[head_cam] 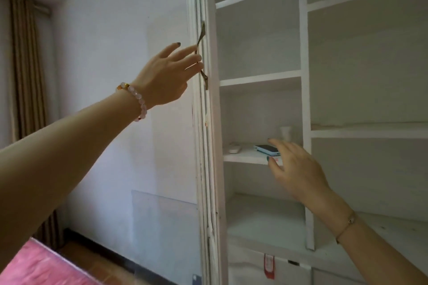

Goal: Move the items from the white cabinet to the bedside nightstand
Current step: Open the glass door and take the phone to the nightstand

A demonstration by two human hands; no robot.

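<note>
The white cabinet (303, 104) stands open, its door (201, 146) swung out edge-on toward me. My left hand (166, 74) holds the door's brass handle (201, 37), fingers hooked behind it. On a middle shelf (245, 157) lie a small white object (234, 148), a dark phone-like device with a light blue edge (266, 149) and a white cup (286, 133) at the back. My right hand (294, 164) hovers with fingers spread just in front of the device, holding nothing. The nightstand is out of view.
A pink bed cover (34, 266) fills the lower left corner. Brown curtains (25, 65) hang at the far left. A red tag (269, 264) hangs on the lower cabinet front. The other shelves hold nothing visible.
</note>
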